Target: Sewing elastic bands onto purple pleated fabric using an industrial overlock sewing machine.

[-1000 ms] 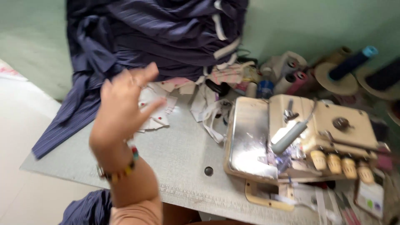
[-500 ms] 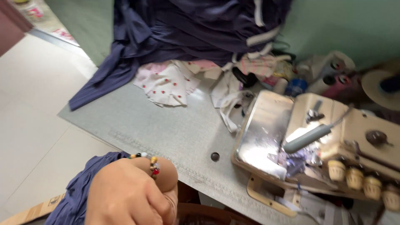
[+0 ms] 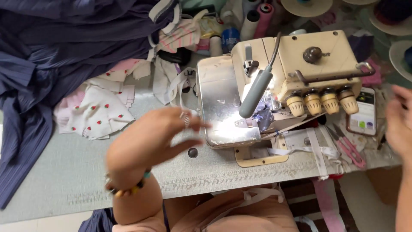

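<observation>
Grey table (image 3: 64,180): sewing machine (image 3: 283,81), navy fabric (image 3: 51,56), scissors (image 3: 349,148).

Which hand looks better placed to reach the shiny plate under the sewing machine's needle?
Left. The left hand hovers open right beside the metal plate, while the right hand sits far off at the table's right edge.

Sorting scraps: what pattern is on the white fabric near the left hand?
Small red strawberries on white scraps, head view.

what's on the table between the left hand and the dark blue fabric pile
In the head view, small white fabric scraps with red strawberry prints lie between the left hand and the dark blue fabric pile.
</observation>
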